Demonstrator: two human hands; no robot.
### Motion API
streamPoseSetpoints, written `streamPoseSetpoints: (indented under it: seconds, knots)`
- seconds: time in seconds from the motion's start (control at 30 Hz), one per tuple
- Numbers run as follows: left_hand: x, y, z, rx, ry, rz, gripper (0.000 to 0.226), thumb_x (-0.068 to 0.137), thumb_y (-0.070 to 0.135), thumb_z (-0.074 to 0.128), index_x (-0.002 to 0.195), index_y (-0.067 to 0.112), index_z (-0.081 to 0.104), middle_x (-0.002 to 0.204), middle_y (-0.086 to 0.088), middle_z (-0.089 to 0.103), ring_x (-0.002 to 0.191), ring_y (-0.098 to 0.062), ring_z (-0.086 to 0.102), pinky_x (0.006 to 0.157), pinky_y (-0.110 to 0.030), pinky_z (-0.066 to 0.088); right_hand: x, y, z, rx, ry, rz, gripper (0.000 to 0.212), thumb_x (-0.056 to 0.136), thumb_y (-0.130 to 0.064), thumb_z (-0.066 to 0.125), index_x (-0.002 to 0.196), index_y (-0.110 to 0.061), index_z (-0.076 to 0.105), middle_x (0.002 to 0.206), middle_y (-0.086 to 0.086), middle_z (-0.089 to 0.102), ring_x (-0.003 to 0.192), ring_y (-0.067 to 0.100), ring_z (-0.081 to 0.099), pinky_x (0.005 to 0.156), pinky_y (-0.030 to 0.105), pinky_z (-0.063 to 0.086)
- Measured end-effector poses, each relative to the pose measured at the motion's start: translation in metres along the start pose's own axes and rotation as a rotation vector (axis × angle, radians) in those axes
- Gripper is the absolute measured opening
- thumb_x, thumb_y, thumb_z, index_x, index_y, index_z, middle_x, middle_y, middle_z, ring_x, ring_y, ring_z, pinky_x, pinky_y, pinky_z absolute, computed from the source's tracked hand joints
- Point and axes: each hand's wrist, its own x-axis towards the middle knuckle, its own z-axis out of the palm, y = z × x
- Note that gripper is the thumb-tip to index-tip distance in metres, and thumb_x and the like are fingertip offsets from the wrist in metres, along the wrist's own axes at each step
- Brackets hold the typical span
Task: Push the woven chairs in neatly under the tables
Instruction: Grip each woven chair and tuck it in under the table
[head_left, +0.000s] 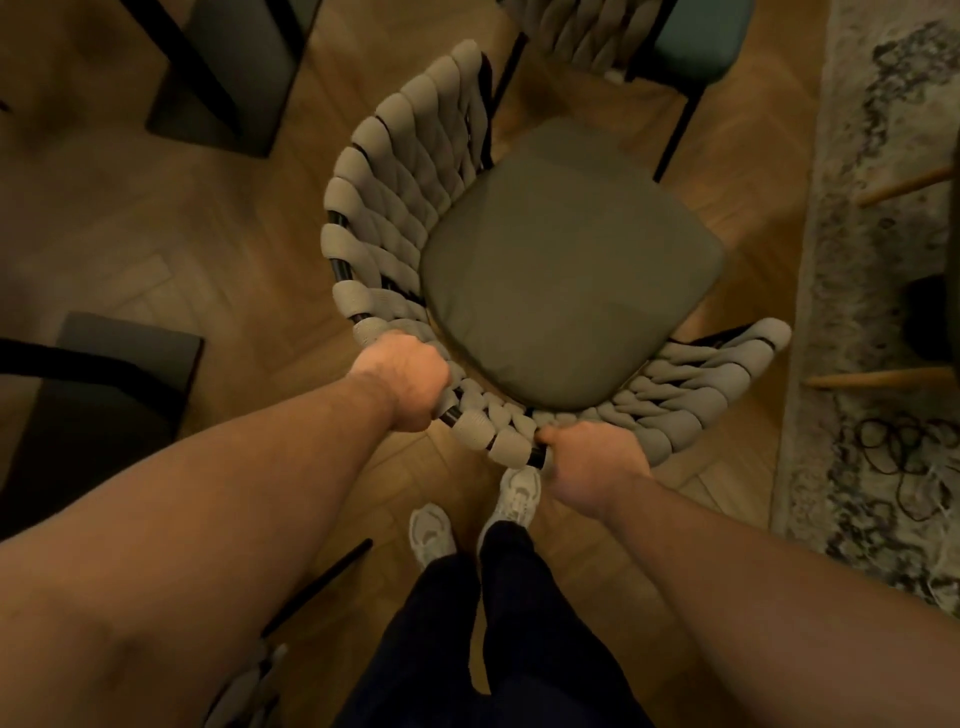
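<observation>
**Both hands clenched on the woven chair's back rim**

I hold the woven chair (405, 208) by the curved top rim of its back, fingers curled round the black frame between the thick rope wraps. My left hand (402, 376) grips the left of the curve. My right hand (592, 457) grips it close by to the right, with a few wraps between the two.

Just ahead of my knuckles the olive cushion (566, 270) lies on the seat, which faces away from me. The chair is out on the herringbone wood floor (208, 249); I cannot tell whether every leg touches down.

Below my grip are my two pale shoes (431, 532), the right one almost under the rim. Well ahead of my hands, a second woven chair (576, 31) shows at the top edge. To the right of my right hand lies a patterned rug (872, 260) with tangled dark cables (893, 447) on it. To the left of my left hand stands dark furniture (104, 395) I cannot make out.
</observation>
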Motion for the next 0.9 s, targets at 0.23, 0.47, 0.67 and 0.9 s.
streamPoseSetpoints:
  seconds: [0.23, 0.47, 0.67, 0.9]
  knots:
    - [-0.052, -0.001, 0.055, -0.212, 0.022, -0.145, 0.012, 0.099, 0.036, 0.063, 0.107, 0.029, 0.069, 0.095, 0.003, 0.066, 0.087, -0.02, 0.063, 0.089, -0.042, 0.056, 0.002, -0.039, -0.006, -0.186, 0.005, -0.125, 0.03, 0.1, -0.032, 0.058, 0.129, -0.039, 0.064, 0.112, -0.007, 0.07, 0.1, 0.02, 0.067, 0.073, 0.035, 0.045]
    - [-0.087, -0.01, 0.09, -0.376, 0.007, -0.264, 0.015, 0.101, 0.037, 0.062, 0.11, 0.026, 0.068, 0.096, 0.002, 0.064, 0.087, -0.019, 0.061, 0.09, -0.041, 0.056, 0.021, -0.074, -0.021, -0.34, -0.019, -0.214, 0.036, 0.104, -0.025, 0.053, 0.134, -0.042, 0.063, 0.121, -0.006, 0.07, 0.115, 0.022, 0.065, 0.096, 0.044, 0.046]
    - [-0.099, -0.016, 0.107, -0.496, -0.036, -0.356, 0.017, 0.101, 0.038, 0.061, 0.112, 0.026, 0.066, 0.096, 0.002, 0.062, 0.086, -0.019, 0.059, 0.083, -0.04, 0.053, 0.052, -0.091, -0.045, -0.511, -0.07, -0.351, 0.038, 0.103, -0.026, 0.056, 0.137, -0.044, 0.059, 0.126, -0.009, 0.069, 0.119, 0.021, 0.064, 0.103, 0.045, 0.044]
    - [-0.082, -0.025, 0.093, -0.614, -0.017, -0.508, 0.014, 0.101, 0.034, 0.06, 0.11, 0.026, 0.067, 0.089, 0.004, 0.06, 0.079, -0.018, 0.058, 0.074, -0.037, 0.051, 0.109, -0.092, -0.092, -0.608, -0.051, -0.474, 0.032, 0.1, -0.026, 0.058, 0.127, -0.043, 0.064, 0.113, -0.01, 0.071, 0.112, 0.02, 0.065, 0.1, 0.044, 0.046]
